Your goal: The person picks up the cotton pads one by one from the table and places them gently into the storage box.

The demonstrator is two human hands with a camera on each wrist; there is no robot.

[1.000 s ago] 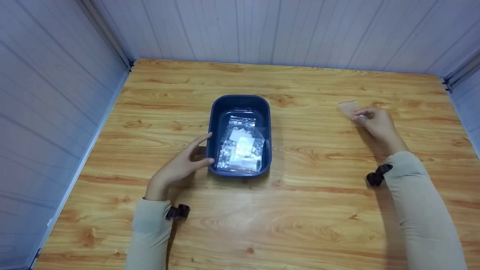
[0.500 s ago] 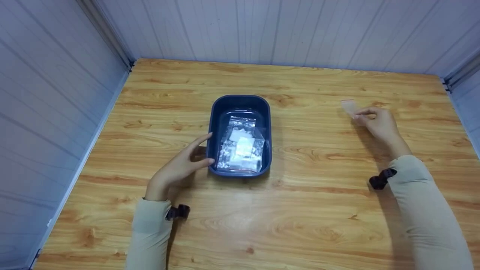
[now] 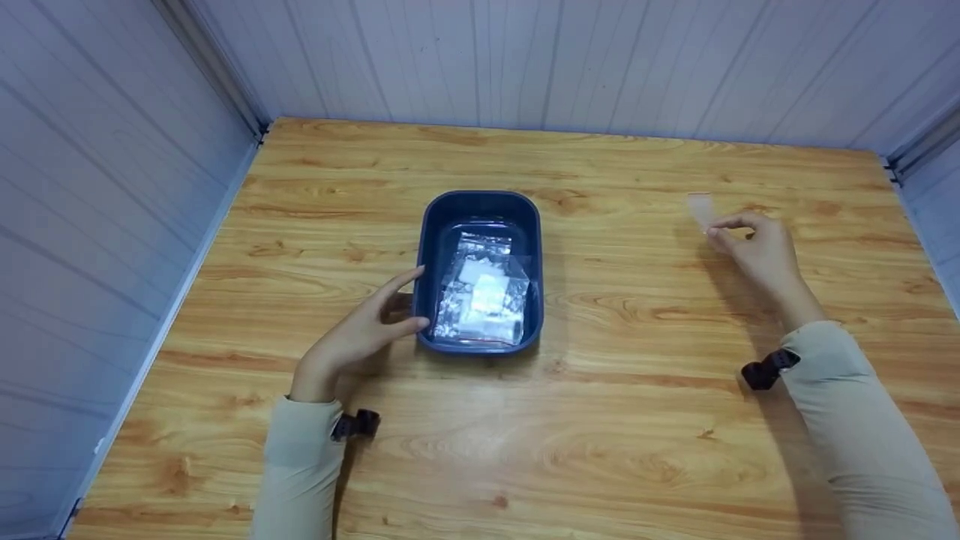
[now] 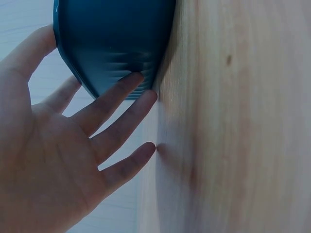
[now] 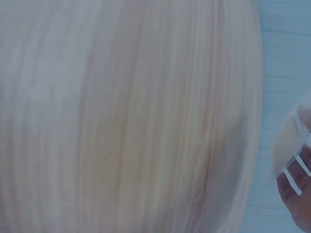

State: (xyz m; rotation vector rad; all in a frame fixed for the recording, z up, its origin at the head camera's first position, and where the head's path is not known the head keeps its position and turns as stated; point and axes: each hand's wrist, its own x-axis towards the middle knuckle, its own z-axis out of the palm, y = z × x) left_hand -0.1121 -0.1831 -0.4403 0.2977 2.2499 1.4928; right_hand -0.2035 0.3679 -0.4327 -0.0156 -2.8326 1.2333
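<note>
My left hand (image 3: 349,337) lies with spread fingers against the left side of a dark blue plastic tub (image 3: 480,193). In the left wrist view, its thumb meets the rim and two fingertips are near the tub's ridged wall (image 4: 112,39). Several clear zip bags (image 3: 484,300), some with white patches, lie inside the tub. Over at the right, my right hand (image 3: 769,251) pinches a small clear zip bag (image 3: 700,206) with a red line along its far edge. The bag (image 5: 287,145) shows only partly at the right wrist view's edge, its contents unclear.
The tub stands on a wood-grain table (image 3: 600,420). Pale panelled walls (image 3: 510,60) rise behind and at the sides. Each sleeved wrist carries a small black camera mount (image 3: 765,371).
My right hand has shifted slightly toward the right, and the small zip bag in it has turned more upright. My left hand and the tub have stayed put.
</note>
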